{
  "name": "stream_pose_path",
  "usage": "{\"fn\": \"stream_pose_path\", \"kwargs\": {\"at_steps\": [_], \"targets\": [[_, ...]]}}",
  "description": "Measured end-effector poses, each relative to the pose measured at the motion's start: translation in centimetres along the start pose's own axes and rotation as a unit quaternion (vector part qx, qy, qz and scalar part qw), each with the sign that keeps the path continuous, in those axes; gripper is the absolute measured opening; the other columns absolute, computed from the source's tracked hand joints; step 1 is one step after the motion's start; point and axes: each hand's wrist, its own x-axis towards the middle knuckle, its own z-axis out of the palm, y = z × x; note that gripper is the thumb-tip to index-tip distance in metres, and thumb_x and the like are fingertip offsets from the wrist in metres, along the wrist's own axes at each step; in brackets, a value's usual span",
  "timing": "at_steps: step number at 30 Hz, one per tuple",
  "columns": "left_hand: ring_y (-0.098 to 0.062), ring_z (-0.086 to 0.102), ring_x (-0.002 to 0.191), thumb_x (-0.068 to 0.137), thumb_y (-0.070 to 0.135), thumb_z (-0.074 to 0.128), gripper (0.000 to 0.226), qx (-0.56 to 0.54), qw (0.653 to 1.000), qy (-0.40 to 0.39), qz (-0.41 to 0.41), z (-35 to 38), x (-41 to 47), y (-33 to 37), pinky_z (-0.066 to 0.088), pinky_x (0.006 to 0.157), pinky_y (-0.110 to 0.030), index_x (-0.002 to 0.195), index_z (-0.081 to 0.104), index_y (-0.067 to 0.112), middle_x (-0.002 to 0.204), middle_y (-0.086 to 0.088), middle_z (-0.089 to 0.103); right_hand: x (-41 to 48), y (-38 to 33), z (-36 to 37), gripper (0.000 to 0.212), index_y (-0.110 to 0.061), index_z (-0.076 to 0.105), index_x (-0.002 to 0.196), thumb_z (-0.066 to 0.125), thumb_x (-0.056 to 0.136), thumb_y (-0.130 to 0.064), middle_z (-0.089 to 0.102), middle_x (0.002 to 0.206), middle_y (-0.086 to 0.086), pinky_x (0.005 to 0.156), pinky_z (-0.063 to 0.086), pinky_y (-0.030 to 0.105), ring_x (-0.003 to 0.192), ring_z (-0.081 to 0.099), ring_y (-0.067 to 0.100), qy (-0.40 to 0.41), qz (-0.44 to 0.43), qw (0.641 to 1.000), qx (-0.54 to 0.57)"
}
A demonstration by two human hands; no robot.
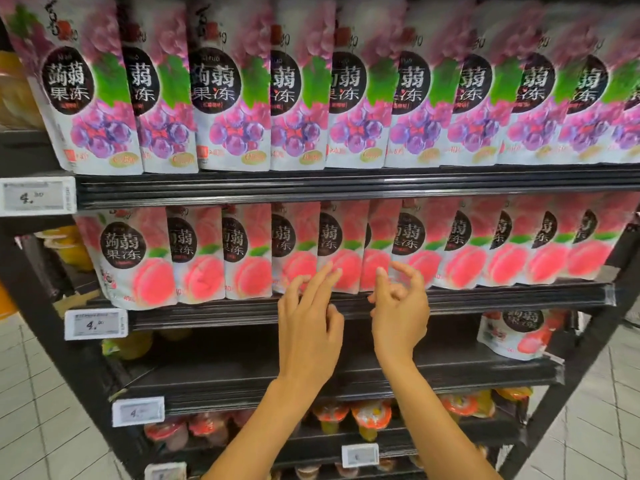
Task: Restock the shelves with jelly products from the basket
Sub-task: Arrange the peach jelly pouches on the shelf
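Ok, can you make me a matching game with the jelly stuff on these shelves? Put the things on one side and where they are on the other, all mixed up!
Things:
1. purple grape pouches
2. pink peach pouches
3. lone red pouch
4. red-lidded jelly cups

Places:
a. under the almost bare shelf
b. top shelf
c. right end of the almost bare shelf
d. second shelf down

Pairs: 1-b, 2-d, 3-c, 4-a
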Motion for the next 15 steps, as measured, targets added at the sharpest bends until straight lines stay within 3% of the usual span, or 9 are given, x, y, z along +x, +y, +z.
{"fn": "stream_pose_path", "kwargs": {"at_steps": [5,11,15], "targets": [[-0.019,0.028,0.141,0.092,0.008,0.055,0.057,0.004,1.000,-0.019,0.012,1.7,0.2,1.8,0.026,0.117,-0.040,0.145,0.045,0.026,0.154,0.014,0.036,1.5,1.0,-0.9,0.011,-0.038,0.061,0.097,0.054,0.096,-0.047,0.066,0.057,-0.016,0.053,0.042,0.024,0.043,0.060,0.003,-0.056,-0.003,0.998,-0.038],[-0.019,0.030,0.138,0.089,0.008,0.058,0.059,0.030,0.999,0.002,0.038,3.5,0.5,3.3,0.032,0.114,-0.043,0.144,0.046,0.025,0.152,0.012,0.039,3.1,1.6,-2.2,0.013,-0.038,0.066,0.095,0.057,0.095,-0.046,0.065,0.056,-0.020,0.051,0.037,0.020,0.046,0.060,0.001,-0.057,-0.009,0.997,-0.052],[-0.023,0.031,0.138,0.087,0.008,0.059,0.060,0.048,0.998,0.028,0.031,4.6,0.7,4.1,0.034,0.112,-0.045,0.144,0.045,0.023,0.152,0.007,0.039,3.9,2.0,-3.4,0.013,-0.036,0.068,0.096,0.059,0.094,-0.045,0.067,0.057,-0.015,0.055,0.045,0.025,0.045,0.061,0.004,-0.094,-0.009,0.995,-0.027]]}}
